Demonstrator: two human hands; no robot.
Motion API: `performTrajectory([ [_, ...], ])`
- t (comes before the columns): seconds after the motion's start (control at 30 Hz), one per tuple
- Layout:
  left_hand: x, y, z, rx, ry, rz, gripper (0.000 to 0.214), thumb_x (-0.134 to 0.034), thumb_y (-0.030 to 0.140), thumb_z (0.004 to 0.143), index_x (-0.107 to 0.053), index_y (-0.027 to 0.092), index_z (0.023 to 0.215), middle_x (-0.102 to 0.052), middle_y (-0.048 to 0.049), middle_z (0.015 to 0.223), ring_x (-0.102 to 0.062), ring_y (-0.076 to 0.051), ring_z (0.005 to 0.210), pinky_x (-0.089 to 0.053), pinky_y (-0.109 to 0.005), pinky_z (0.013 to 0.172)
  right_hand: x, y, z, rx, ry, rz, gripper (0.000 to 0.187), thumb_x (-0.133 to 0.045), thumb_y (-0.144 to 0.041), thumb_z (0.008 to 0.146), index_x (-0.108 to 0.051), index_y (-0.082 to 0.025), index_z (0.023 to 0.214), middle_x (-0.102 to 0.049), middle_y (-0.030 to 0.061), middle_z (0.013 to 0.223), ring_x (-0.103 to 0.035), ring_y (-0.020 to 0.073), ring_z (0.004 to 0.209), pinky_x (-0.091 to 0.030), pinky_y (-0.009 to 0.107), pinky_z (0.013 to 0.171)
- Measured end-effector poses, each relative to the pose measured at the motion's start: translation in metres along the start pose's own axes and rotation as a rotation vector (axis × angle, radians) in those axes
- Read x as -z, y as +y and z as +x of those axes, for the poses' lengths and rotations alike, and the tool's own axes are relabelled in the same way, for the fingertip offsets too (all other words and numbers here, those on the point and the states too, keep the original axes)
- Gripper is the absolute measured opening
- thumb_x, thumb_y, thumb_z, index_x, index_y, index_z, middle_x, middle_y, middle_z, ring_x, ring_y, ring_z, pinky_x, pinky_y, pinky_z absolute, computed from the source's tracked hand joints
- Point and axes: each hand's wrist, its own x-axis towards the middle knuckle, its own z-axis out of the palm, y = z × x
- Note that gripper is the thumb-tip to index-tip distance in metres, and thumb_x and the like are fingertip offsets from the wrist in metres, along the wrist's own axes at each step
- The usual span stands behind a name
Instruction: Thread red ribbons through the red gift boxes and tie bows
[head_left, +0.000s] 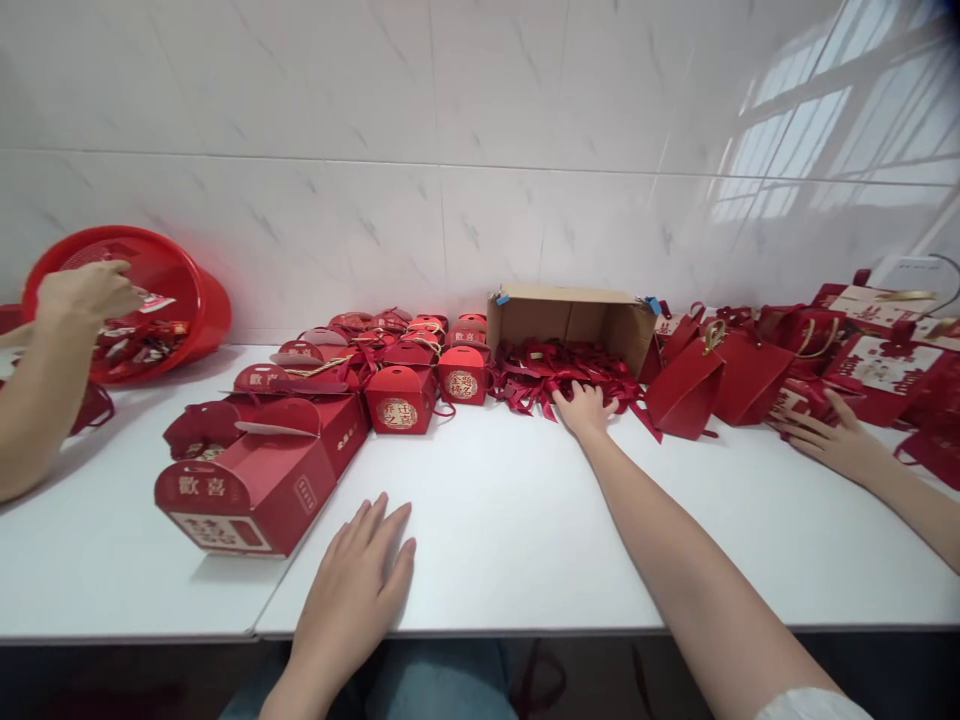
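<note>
My left hand (354,575) lies palm down near the table's front edge, fingers stretched and holding nothing. To its left stands a red gift box (251,490) with gold lettering and a curved top. My right hand (586,410) reaches forward onto a pile of dark red ribbons (536,375), which spills from a cardboard box (570,297) lying with its opening toward me. Its fingers look spread over the ribbons, though the tips are partly lost among them. Small red boxes (401,400) stand left of the pile.
A co-worker's hand (82,290) is at a tilted red bucket (214,310) of small packets on the left. On the right, another person's hand (832,435) touches red gift bags (870,375). Upright red bags (686,385) stand beside the cardboard box. A tiled wall (487,220) bounds the table (525,540).
</note>
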Motion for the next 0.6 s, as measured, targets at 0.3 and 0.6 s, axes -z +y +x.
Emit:
performTrajectory([
  [0.3,0.003,0.002,-0.001,0.007,0.002,-0.022,0.048,-0.038,0.038,0.085,-0.052,0.019,0.126,-0.040,-0.0096,0.142,-0.032,-0.028,0.133,-0.029,-0.046,0.107,0.017,0.014,-0.017,-0.101,-0.038,0.056,0.041,-0.043,-0.032,0.081,-0.059,-0.019,0.116,-0.045,0.0117,0.134,-0.039,0.0290,0.122,-0.031,0.043,0.098],
  [0.6,0.005,0.003,-0.001,0.013,-0.001,-0.040,0.048,-0.038,0.037,0.085,-0.052,0.018,0.127,-0.039,-0.0097,0.142,-0.031,-0.026,0.134,-0.028,-0.046,0.108,0.021,0.013,-0.020,-0.081,0.003,0.142,0.047,-0.031,-0.020,0.083,-0.053,-0.006,0.122,-0.056,0.0188,0.119,-0.051,0.0268,0.110,-0.034,0.042,0.097],
])
